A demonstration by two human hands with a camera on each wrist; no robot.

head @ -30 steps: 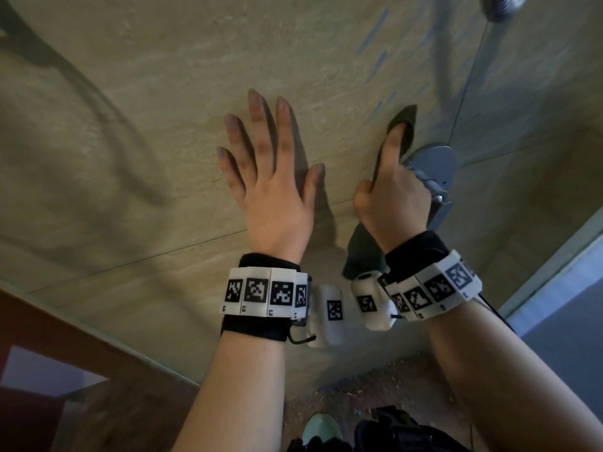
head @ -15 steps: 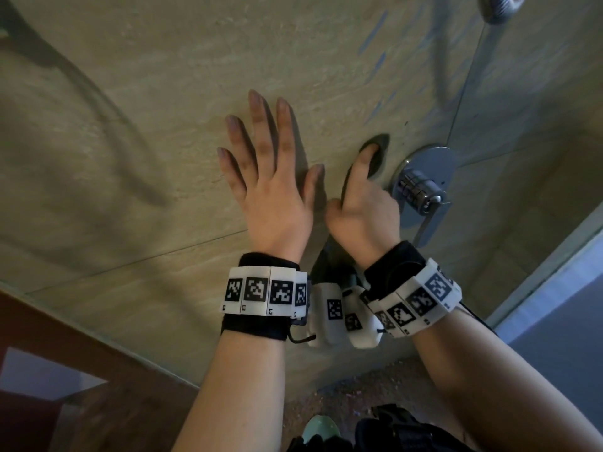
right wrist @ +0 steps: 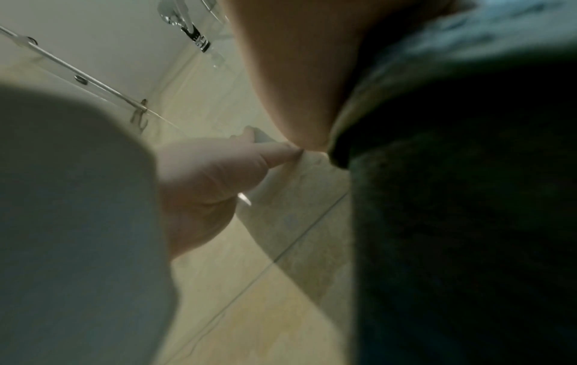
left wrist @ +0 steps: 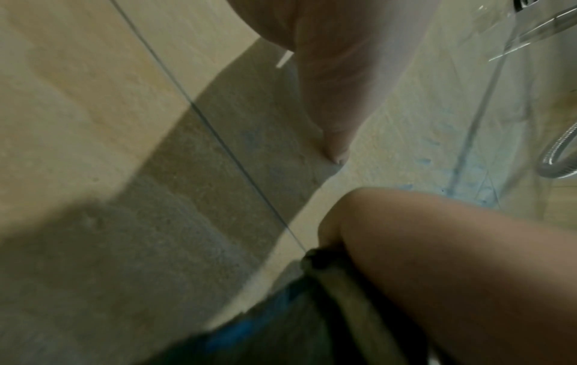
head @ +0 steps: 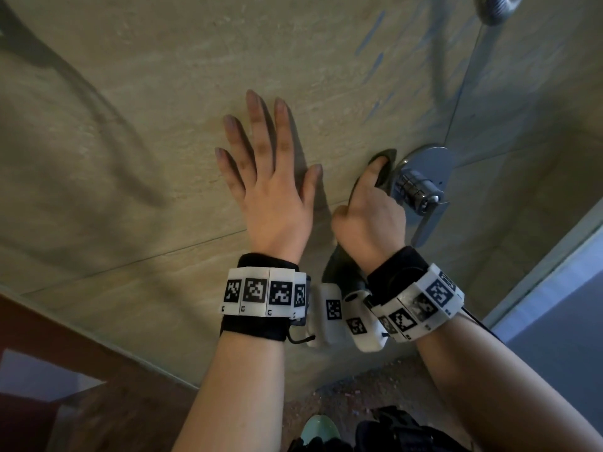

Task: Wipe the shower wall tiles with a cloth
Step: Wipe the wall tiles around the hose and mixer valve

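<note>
My left hand [head: 270, 177] lies flat on the beige tile wall [head: 130, 125], fingers spread and straight, holding nothing. Just to its right, my right hand [head: 368, 216] grips a dark cloth [head: 339, 265] in its curled fingers. Its index finger is stretched out and presses the cloth's tip against the tile beside the chrome valve [head: 421, 187]. The rest of the cloth hangs below the wrist. In the right wrist view the dark cloth [right wrist: 452, 197] fills the right side, with my left hand [right wrist: 212, 177] on the wall beyond it.
A chrome hose loop [head: 492, 8] hangs at the top right. Faint blue streaks [head: 372, 31] mark the tile above the valve. A vertical tile joint runs down to the valve. A glass door edge [head: 538, 272] stands at the right, with speckled floor [head: 359, 386] below.
My right hand slid with the cloth down and to the left off the valve, which now shows bare, then edged slightly back to the right. My left hand has stayed put.
</note>
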